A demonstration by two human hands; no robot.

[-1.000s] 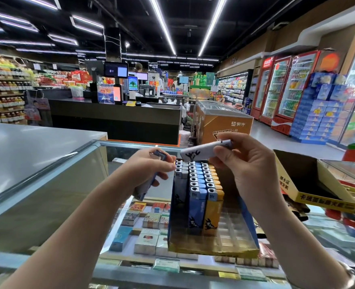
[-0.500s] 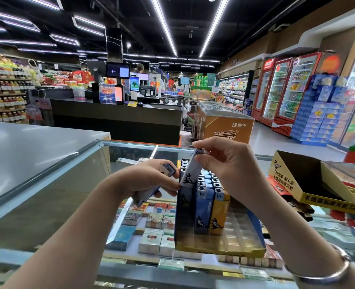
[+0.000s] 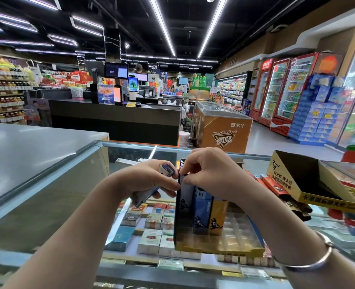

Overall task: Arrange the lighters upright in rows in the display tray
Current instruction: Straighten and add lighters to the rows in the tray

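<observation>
Our right hand [image 3: 212,172] has swung the white plastic lighter [image 3: 186,195] from flat to upright, fingertips pinching its top, seating it in the yellow cardboard display tray [image 3: 220,247] at its nine-o'clock edge; our left hand [image 3: 149,182] grips spare blue lighters [image 3: 147,195].

Display tray [image 3: 220,248] sitting on glass counter [image 3: 255,161]; lighters [image 3: 202,209] standing in its left rows; cigarette packs [image 3: 151,222] lying beneath; empty carton [image 3: 293,184] lying right.

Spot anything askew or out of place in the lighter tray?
Nothing damaged or spilled. The rows in the display tray stand upright. The white lighter the right hand is seating leans slightly, not fully down. The left hand holds blue lighters tilted, waiting.
</observation>
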